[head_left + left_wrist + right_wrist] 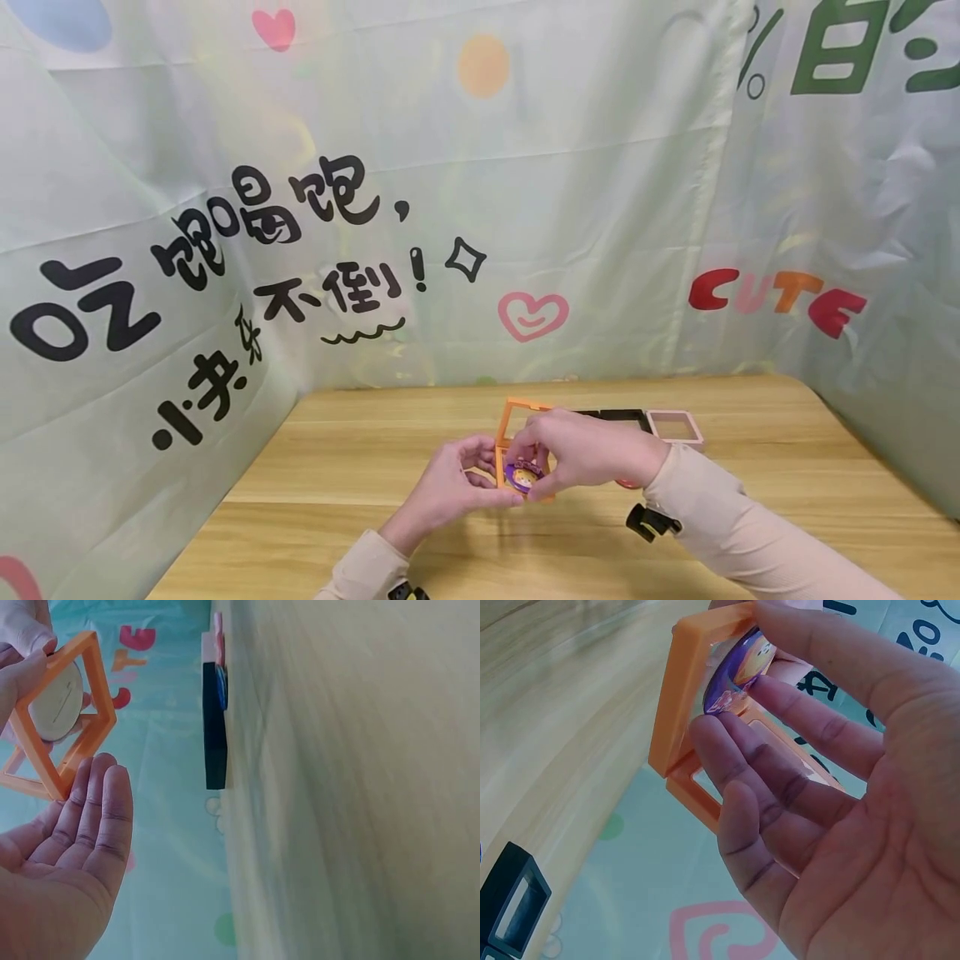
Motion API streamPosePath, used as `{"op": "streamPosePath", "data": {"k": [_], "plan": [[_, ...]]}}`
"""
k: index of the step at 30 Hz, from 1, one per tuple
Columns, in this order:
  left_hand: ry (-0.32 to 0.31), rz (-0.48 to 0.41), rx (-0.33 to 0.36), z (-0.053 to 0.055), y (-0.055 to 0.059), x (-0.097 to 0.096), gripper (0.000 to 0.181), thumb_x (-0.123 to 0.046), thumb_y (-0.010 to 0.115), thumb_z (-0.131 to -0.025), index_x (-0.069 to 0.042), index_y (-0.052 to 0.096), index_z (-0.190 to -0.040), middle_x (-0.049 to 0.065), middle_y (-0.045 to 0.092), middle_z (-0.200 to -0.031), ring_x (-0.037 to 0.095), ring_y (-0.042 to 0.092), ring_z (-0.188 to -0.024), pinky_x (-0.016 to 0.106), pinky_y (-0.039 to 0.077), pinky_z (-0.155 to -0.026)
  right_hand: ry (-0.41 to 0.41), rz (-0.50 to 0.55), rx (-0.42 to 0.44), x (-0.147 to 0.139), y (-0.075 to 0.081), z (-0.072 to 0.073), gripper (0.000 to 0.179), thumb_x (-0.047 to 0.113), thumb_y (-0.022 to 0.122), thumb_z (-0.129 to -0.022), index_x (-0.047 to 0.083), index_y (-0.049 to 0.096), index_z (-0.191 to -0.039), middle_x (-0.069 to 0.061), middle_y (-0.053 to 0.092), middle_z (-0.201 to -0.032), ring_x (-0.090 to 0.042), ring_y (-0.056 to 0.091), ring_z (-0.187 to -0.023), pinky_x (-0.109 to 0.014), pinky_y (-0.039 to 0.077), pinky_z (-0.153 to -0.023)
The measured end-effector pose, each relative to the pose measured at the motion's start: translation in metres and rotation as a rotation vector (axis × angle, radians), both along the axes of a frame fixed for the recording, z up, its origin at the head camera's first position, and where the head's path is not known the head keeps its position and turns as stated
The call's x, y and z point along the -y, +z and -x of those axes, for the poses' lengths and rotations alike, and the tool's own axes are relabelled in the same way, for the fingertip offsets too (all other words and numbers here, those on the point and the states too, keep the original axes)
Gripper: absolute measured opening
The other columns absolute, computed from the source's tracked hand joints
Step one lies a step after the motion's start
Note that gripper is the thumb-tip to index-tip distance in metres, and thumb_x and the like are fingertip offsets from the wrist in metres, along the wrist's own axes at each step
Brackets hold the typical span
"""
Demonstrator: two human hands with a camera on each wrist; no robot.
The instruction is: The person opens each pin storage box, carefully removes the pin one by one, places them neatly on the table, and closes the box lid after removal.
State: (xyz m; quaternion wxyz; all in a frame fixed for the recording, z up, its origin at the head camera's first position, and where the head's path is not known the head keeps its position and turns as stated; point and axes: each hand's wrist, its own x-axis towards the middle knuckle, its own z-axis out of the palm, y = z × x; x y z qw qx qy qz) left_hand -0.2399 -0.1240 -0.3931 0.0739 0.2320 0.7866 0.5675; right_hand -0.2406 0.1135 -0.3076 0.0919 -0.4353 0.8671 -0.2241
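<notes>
Up off the table, my left hand (450, 482) holds an orange hinged display frame (504, 423), thumb along its near edge and fingers at its side. The frame stands unfolded, and clear film spans its window in the right wrist view. A round purple badge (522, 477) with a cartoon face lies against one half of the frame. The fingers and thumb of my right hand (588, 448) pinch the badge (739, 671) by its rim. From the left wrist view, the badge's pale back (58, 705) shows through the orange window.
On the wooden table (337, 475), black frames (626, 416) and a pale pink frame (675, 427) lie behind my right hand. Something round and red (627, 483) peeks out under my right wrist. A printed curtain (600, 208) hangs around the table.
</notes>
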Motion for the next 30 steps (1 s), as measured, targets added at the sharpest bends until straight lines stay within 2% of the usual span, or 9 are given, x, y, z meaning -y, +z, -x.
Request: {"op": "streamPosePath", "data": {"k": [4,8,17,30], "plan": [[-0.005,0.004,-0.006,0.0011,0.0025,0.0009,0.054,-0.015,0.097,-0.079,-0.006,0.072,-0.126,0.005,0.076,-0.106,0.019,0.073,-0.095,0.026,0.065,-0.081,-0.005,0.000,-0.003,-0.0012,0.0008,-0.0007,0.032,0.021,0.091,-0.088,0.022,0.078,-0.117,0.014,0.073,-0.100,0.002,0.066,-0.082,-0.024,0.061,-0.077],[-0.008,0.007,-0.006,0.0022,0.0040,0.0021,0.054,-0.014,0.097,-0.079,-0.006,0.072,-0.126,0.005,0.076,-0.105,0.019,0.073,-0.094,0.026,0.065,-0.080,-0.020,-0.003,-0.027,-0.0026,0.0015,-0.0025,0.035,0.023,0.092,-0.087,0.021,0.077,-0.119,0.012,0.070,-0.103,-0.002,0.067,-0.086,-0.022,0.059,-0.079],[-0.028,0.007,-0.013,0.0034,0.0032,0.0043,0.053,-0.014,0.097,-0.079,-0.008,0.073,-0.126,0.004,0.076,-0.106,0.018,0.074,-0.094,0.027,0.065,-0.081,-0.025,0.005,0.000,0.0011,-0.0013,-0.0038,0.030,0.019,0.091,-0.086,0.024,0.077,-0.112,0.015,0.068,-0.097,-0.003,0.066,-0.083,-0.020,0.057,-0.077],[-0.034,0.007,-0.010,0.0050,0.0016,0.0035,0.051,-0.015,0.097,-0.080,-0.009,0.073,-0.125,0.003,0.076,-0.106,0.017,0.073,-0.095,0.027,0.065,-0.082,-0.050,-0.029,-0.062,-0.0012,-0.0020,-0.0042,0.032,0.025,0.091,-0.084,0.027,0.074,-0.112,0.014,0.064,-0.098,-0.001,0.061,-0.085,-0.019,0.054,-0.077]]}}
